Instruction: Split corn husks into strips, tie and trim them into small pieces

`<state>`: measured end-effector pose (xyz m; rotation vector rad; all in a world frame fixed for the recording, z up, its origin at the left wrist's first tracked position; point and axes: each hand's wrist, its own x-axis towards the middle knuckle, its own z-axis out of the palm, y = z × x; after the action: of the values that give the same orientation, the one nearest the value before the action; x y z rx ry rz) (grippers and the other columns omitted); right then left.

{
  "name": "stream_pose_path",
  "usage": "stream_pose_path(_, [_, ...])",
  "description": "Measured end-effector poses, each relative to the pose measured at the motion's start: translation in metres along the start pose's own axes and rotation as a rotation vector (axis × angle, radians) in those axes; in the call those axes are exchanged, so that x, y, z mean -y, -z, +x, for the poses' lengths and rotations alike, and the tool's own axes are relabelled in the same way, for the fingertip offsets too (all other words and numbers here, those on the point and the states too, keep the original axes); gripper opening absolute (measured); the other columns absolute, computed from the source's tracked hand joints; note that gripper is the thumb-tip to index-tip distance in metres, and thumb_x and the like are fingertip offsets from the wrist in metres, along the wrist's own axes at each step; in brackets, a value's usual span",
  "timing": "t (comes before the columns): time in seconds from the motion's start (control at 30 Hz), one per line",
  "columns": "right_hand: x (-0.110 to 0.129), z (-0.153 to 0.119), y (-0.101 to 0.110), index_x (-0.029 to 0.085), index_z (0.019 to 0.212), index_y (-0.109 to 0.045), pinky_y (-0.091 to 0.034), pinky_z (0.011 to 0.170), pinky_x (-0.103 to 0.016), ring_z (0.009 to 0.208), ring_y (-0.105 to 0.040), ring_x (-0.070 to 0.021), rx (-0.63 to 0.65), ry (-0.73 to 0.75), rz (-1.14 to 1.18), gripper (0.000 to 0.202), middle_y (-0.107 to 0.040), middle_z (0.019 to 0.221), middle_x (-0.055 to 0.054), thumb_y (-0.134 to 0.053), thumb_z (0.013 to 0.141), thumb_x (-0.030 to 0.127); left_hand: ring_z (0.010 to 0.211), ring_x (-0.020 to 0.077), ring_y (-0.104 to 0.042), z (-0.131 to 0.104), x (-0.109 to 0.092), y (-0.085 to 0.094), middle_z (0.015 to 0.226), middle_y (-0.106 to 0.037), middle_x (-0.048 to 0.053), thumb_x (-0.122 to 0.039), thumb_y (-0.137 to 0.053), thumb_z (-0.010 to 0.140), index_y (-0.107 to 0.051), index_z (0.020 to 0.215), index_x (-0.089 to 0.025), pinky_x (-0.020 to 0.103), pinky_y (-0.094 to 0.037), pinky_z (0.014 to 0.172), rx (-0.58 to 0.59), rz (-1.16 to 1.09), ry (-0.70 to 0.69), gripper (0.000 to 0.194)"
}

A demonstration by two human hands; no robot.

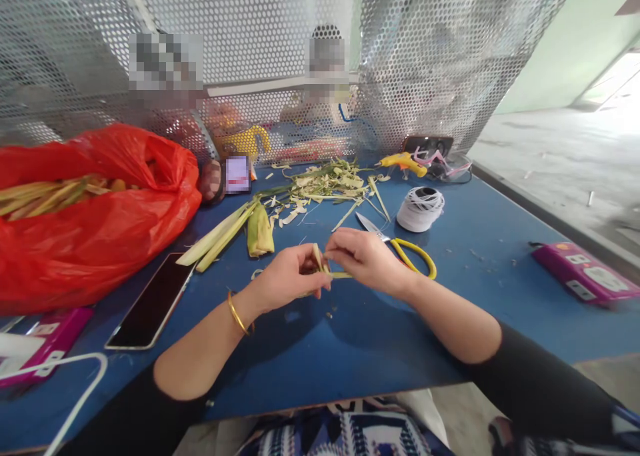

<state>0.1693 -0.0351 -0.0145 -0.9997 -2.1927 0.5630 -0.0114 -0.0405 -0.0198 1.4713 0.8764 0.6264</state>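
Near the middle of the blue table, my left hand (pixel 293 273) is closed on a pale green plant strip (pixel 319 259), pinched between thumb and fingers. Close beside it, my right hand (pixel 367 259) has its fingers pressed together at the strip; part of a strip shows below them. The fingers hide most of the folded part. Scissors (pixel 414 251) with yellow handles lie just behind my right wrist, blades pointing away. Beyond them stands a spool of white string (pixel 420 209). Left of my hands are a cut stalk piece (pixel 260 231) and long pale strips (pixel 223 236).
A red plastic bag (pixel 165 196) with more strips fills the left side, near a dark phone (pixel 150 303). Plant scraps (pixel 333 183) lie at the back, before a perforated metal screen (pixel 280 16). A yellow glue gun (pixel 405 163) and purple packet (pixel 583 273) are right. People sit behind the screen.
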Motion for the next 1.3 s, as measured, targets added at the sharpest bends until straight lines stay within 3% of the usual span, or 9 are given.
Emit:
stream_pose_path(0.17, [-0.006, 0.006, -0.001, 0.017, 0.063, -0.052, -0.027, 0.047, -0.021, 0.047, -0.035, -0.0070, 0.068, -0.389, 0.543, 0.024, -0.043, 0.051, 0.007, -0.060, 0.074, 0.037, 0.052, 0.0107, -0.060, -0.003, -0.005, 0.000, 0.064, -0.067, -0.002, -0.026, -0.072, 0.069, -0.047, 0.081, -0.019, 0.023, -0.046, 0.054, 0.016, -0.170, -0.030, 0.029])
stream_pose_path(0.33, [-0.006, 0.005, -0.015, 0.018, 0.062, -0.051, -0.028, 0.046, -0.021, 0.042, -0.035, -0.0070, 0.110, -0.570, 0.636, 0.018, -0.042, 0.044, 0.008, -0.056, 0.073, 0.031, 0.055, 0.0112, -0.060, 0.000, -0.004, 0.000, 0.066, -0.068, 0.000, -0.029, -0.075, 0.066, -0.062, 0.086, -0.015, 0.025, -0.047, 0.058, -0.138, -0.214, -0.070, 0.028])
stream_pose_path(0.43, [-0.004, 0.003, -0.019, 0.017, 0.064, -0.052, -0.028, 0.047, -0.021, 0.044, -0.037, -0.0073, 0.115, -0.502, 0.416, 0.015, -0.045, 0.050, 0.006, -0.048, 0.078, 0.023, 0.054, 0.0107, -0.058, 0.004, 0.000, 0.001, 0.065, -0.067, 0.000, -0.032, -0.077, 0.062, -0.067, 0.079, -0.014, 0.025, -0.046, 0.056, -0.270, -0.257, -0.029, 0.026])
stream_pose_path(0.57, [0.002, -0.002, -0.013, 0.016, 0.071, -0.056, -0.029, 0.054, -0.023, 0.057, -0.046, -0.0099, 0.027, -0.171, -0.115, 0.015, -0.056, 0.065, 0.000, -0.045, 0.080, 0.014, 0.053, 0.0102, -0.059, 0.007, 0.002, 0.004, 0.066, -0.069, 0.001, -0.033, -0.082, 0.056, -0.069, 0.077, -0.015, 0.023, -0.046, 0.055, -0.329, -0.409, 0.064, 0.031])
stream_pose_path(0.67, [0.005, -0.008, -0.009, 0.016, 0.081, -0.057, -0.028, 0.053, -0.024, 0.054, -0.048, -0.0108, -0.046, 0.012, -0.296, 0.009, -0.057, 0.066, -0.001, -0.048, 0.082, 0.017, 0.052, 0.0095, -0.059, 0.008, 0.002, 0.005, 0.066, -0.069, 0.001, -0.033, -0.085, 0.052, -0.070, 0.076, -0.014, 0.022, -0.046, 0.056, -0.338, -0.501, 0.079, 0.034])
stream_pose_path(0.8, [0.005, -0.011, -0.009, 0.013, 0.110, -0.053, -0.032, 0.050, -0.023, 0.052, -0.052, -0.0121, -0.153, 0.056, -0.304, 0.026, -0.062, 0.068, -0.002, -0.048, 0.090, 0.029, 0.052, 0.0095, -0.059, 0.007, 0.001, 0.005, 0.063, -0.068, 0.000, -0.036, -0.086, 0.049, -0.070, 0.074, -0.015, 0.021, -0.045, 0.055, -0.299, -0.497, 0.095, 0.036])
stream_pose_path(0.9, [0.003, -0.010, -0.007, 0.015, 0.124, -0.050, -0.041, 0.057, -0.023, 0.064, -0.062, -0.0134, -0.090, 0.101, -0.221, 0.036, -0.070, 0.087, -0.007, -0.049, 0.091, 0.028, 0.051, 0.0099, -0.059, 0.006, 0.001, 0.006, 0.060, -0.066, 0.000, -0.038, -0.085, 0.051, -0.070, 0.071, -0.015, 0.021, -0.044, 0.052, -0.242, -0.433, 0.125, 0.034])
stream_pose_path(1.1, [0.006, -0.007, -0.003, 0.021, 0.121, -0.057, -0.049, 0.079, -0.027, 0.098, -0.066, -0.0187, -0.012, 0.097, -0.123, 0.033, -0.069, 0.113, -0.008, -0.055, 0.089, 0.026, 0.048, 0.0070, -0.054, 0.006, 0.000, 0.008, 0.061, -0.066, -0.001, -0.038, -0.085, 0.049, -0.070, 0.068, -0.015, 0.021, -0.046, 0.054, -0.206, -0.398, 0.114, 0.034])
stream_pose_path(1.3, [0.008, -0.005, -0.002, 0.023, 0.113, -0.061, -0.046, 0.074, -0.024, 0.088, -0.067, -0.0167, 0.035, -0.019, -0.102, 0.027, -0.071, 0.104, -0.005, -0.060, 0.086, 0.025, 0.049, 0.0072, -0.052, 0.006, 0.001, 0.007, 0.059, -0.063, -0.002, -0.037, -0.083, 0.052, -0.069, 0.068, -0.015, 0.024, -0.048, 0.057, -0.226, -0.361, 0.110, 0.031])
